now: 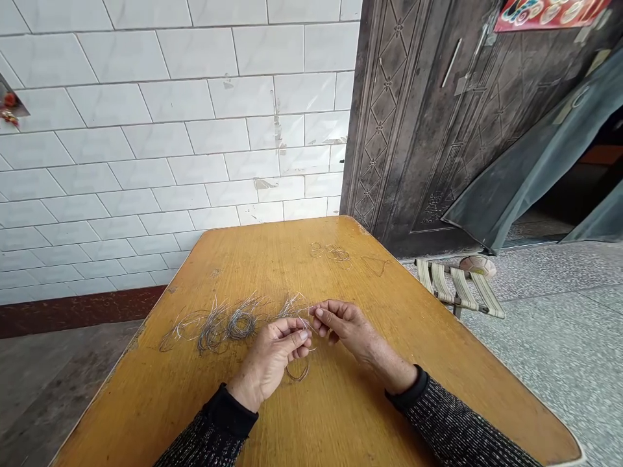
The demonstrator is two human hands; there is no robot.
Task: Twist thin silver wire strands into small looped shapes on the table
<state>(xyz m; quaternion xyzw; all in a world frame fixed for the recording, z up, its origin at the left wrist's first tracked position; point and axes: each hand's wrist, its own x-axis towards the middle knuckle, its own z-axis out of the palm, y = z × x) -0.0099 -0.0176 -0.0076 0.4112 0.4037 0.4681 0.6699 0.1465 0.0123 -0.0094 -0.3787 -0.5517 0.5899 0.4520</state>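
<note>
My left hand (272,360) is closed, its thumb and fingers pinching a thin piece of wire (305,322). Close beside it, my right hand (348,329) pinches thin wire too, the fingertips of both hands almost meeting. Whether both grip one strand, I cannot tell. A small wire loop (298,376) shows just below the fingers; whether it hangs or lies on the wood is unclear. Left of my hands lie a coiled wire bundle (242,324) and looser wire bundles (210,336). Another wire bundle (293,305) is partly hidden behind my fingers.
Several wire rings (335,253) and a bent wire (374,264) lie toward the far right of the wooden table (243,259). A tiled wall (170,110) stands behind it. To the right are a strap-seat stool (457,288), a dark door (413,143) and a grey curtain (535,162).
</note>
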